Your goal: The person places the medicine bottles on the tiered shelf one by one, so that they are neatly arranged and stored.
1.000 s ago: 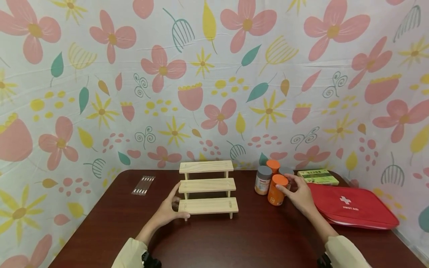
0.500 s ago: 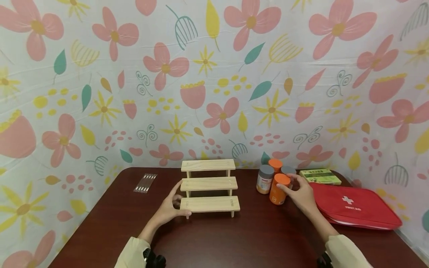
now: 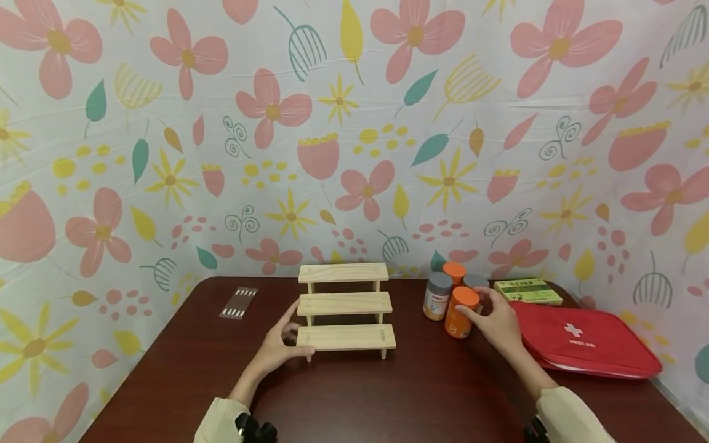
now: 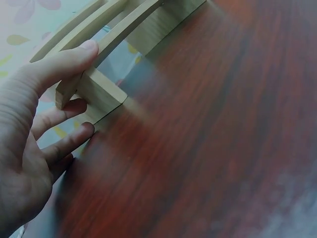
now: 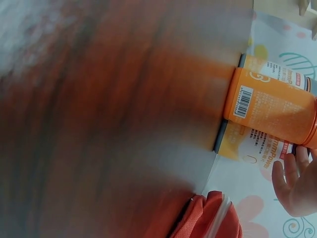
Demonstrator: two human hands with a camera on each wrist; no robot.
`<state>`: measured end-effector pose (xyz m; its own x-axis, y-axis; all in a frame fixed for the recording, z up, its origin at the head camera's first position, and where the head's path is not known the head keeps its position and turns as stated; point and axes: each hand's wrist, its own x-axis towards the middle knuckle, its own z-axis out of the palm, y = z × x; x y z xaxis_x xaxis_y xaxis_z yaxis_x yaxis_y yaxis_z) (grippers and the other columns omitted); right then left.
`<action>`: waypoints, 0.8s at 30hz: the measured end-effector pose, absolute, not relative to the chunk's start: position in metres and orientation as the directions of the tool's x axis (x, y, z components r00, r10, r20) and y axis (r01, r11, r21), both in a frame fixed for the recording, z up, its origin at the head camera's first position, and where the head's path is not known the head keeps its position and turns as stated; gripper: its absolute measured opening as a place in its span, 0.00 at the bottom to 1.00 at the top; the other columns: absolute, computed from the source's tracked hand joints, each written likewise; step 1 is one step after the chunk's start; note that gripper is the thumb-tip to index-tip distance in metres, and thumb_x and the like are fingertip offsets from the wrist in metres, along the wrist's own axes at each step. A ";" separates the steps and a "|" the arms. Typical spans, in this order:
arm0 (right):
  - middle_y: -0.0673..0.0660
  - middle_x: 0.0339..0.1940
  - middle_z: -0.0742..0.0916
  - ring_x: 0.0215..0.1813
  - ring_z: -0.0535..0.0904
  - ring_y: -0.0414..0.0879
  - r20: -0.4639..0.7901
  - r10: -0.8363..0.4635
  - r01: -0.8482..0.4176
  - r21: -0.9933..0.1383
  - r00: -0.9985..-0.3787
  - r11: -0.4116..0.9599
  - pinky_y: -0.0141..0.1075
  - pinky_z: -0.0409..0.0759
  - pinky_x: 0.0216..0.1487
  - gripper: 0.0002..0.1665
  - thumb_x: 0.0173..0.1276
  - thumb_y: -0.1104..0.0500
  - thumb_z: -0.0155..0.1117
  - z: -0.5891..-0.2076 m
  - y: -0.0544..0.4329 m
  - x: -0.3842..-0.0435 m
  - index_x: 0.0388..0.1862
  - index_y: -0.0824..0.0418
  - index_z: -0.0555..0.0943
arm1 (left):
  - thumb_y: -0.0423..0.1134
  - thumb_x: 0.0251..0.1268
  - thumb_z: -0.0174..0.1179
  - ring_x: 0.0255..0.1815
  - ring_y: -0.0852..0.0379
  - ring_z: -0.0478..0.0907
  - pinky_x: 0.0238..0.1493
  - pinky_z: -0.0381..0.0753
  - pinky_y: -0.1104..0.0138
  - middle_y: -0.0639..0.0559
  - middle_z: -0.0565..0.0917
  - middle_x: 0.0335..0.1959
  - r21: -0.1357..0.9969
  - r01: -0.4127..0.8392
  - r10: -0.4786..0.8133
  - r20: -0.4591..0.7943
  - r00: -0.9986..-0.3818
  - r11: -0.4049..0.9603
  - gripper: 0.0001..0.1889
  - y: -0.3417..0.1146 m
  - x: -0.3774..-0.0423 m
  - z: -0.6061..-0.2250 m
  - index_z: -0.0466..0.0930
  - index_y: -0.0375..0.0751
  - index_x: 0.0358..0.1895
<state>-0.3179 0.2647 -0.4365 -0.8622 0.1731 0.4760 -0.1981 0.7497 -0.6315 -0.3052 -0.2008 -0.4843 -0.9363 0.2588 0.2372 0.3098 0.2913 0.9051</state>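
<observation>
A three-step wooden stand (image 3: 346, 336) stands on the table. My left hand (image 3: 275, 346) holds its left end, thumb along the lowest step and fingers round the end. In the left wrist view that thumb (image 4: 74, 59) lies over the step's edge. My right hand (image 3: 501, 325) grips an upright orange bottle (image 3: 458, 321) near its cap, thumb on the near side; some fingertips are hidden behind it. Close around it are a grey-lidded bottle (image 3: 436, 303), another orange-capped bottle (image 3: 454, 272) behind, and a second grey-lidded bottle (image 3: 475, 281), partly covered by the hand.
A red first aid pouch (image 3: 587, 341) lies right of my right forearm. Behind it is a green and yellow box (image 3: 528, 292). A clear pack of cotton swabs (image 3: 239, 303) lies at the table's left. The floral cloth (image 3: 354, 135) hangs behind the table (image 3: 365, 400).
The head view has shifted slightly. Both hands keep their places on the stand and the orange bottle, and no object has visibly moved.
</observation>
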 end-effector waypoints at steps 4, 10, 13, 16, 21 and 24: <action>0.62 0.44 0.82 0.40 0.76 0.52 0.489 0.170 -0.207 -0.624 -0.856 0.753 0.29 0.71 0.35 0.35 0.59 0.47 0.73 -0.437 0.264 -0.319 0.60 0.64 0.74 | 0.34 0.48 0.75 0.36 0.57 0.78 0.43 0.74 0.64 0.42 0.86 0.45 0.900 0.294 0.235 0.225 -0.946 0.322 0.56 -0.201 -0.307 -0.484 0.48 0.58 0.79; 0.61 0.40 0.82 0.37 0.75 0.51 0.502 0.166 -0.221 -0.622 -0.849 0.751 0.28 0.71 0.33 0.34 0.59 0.49 0.74 -0.437 0.264 -0.318 0.59 0.65 0.75 | 0.32 0.49 0.74 0.33 0.55 0.77 0.42 0.75 0.64 0.38 0.85 0.45 0.894 0.292 0.227 0.224 -0.948 0.340 0.56 -0.200 -0.310 -0.486 0.47 0.52 0.79; 0.61 0.38 0.82 0.36 0.75 0.51 0.505 0.164 -0.225 -0.621 -0.848 0.751 0.27 0.71 0.33 0.34 0.59 0.50 0.74 -0.437 0.263 -0.318 0.59 0.65 0.75 | 0.33 0.49 0.74 0.32 0.56 0.77 0.41 0.74 0.64 0.39 0.85 0.45 0.894 0.293 0.225 0.225 -0.948 0.338 0.56 -0.200 -0.310 -0.487 0.47 0.55 0.79; 0.62 0.40 0.83 0.38 0.78 0.52 0.503 0.166 -0.224 -0.624 -0.848 0.748 0.26 0.72 0.33 0.34 0.59 0.51 0.74 -0.437 0.263 -0.318 0.59 0.66 0.75 | 0.35 0.49 0.75 0.32 0.58 0.76 0.40 0.74 0.65 0.41 0.86 0.45 0.896 0.299 0.228 0.232 -0.946 0.330 0.55 -0.200 -0.310 -0.487 0.48 0.58 0.79; 0.65 0.45 0.84 0.42 0.82 0.54 0.488 0.180 -0.210 -0.641 -0.854 0.739 0.21 0.72 0.36 0.34 0.60 0.50 0.74 -0.438 0.263 -0.319 0.59 0.66 0.75 | 0.38 0.48 0.76 0.32 0.58 0.76 0.40 0.74 0.65 0.44 0.86 0.44 0.902 0.298 0.228 0.233 -0.945 0.314 0.56 -0.201 -0.308 -0.488 0.48 0.62 0.78; 0.65 0.46 0.84 0.44 0.82 0.54 0.479 0.194 -0.202 -0.655 -0.856 0.728 0.19 0.71 0.36 0.34 0.59 0.50 0.74 -0.438 0.263 -0.319 0.59 0.66 0.75 | 0.39 0.47 0.76 0.32 0.57 0.76 0.40 0.74 0.65 0.46 0.86 0.44 0.904 0.288 0.223 0.225 -0.949 0.316 0.56 -0.201 -0.308 -0.487 0.48 0.64 0.78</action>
<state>-0.3186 0.2626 -0.4384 -0.8560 0.1936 0.4794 -0.2022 0.7280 -0.6551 -0.3080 -0.2012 -0.4874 -0.9486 0.2227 0.2249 0.2884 0.3161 0.9038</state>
